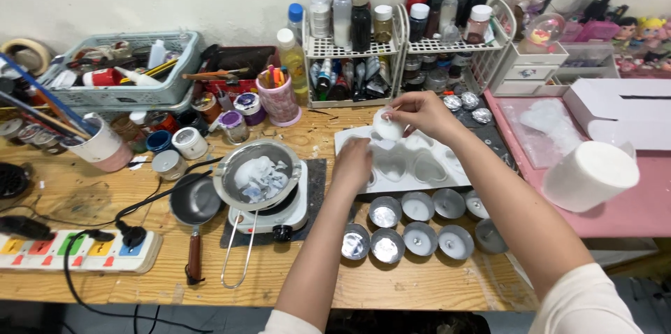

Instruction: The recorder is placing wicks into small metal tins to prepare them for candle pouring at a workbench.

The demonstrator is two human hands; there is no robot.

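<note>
The left hand [351, 166] presses flat on the white heart-cavity mould [412, 162], steadying it. The right hand [419, 111] pinches a small white wax piece [386, 125] just above the mould. 8 foil tealight cups [419, 229] stand in front.

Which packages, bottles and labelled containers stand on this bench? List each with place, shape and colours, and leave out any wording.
Bottles: top of the white wire rack, tall, clear, black and red.
Yellow bottle: left of the rack, slim, white cap.
Small jars: left of the metal bowl, round, white and purple lids.
White box: far right on the pink mat, flat, rectangular.
Foil cups: front edge, round, silver.
</note>
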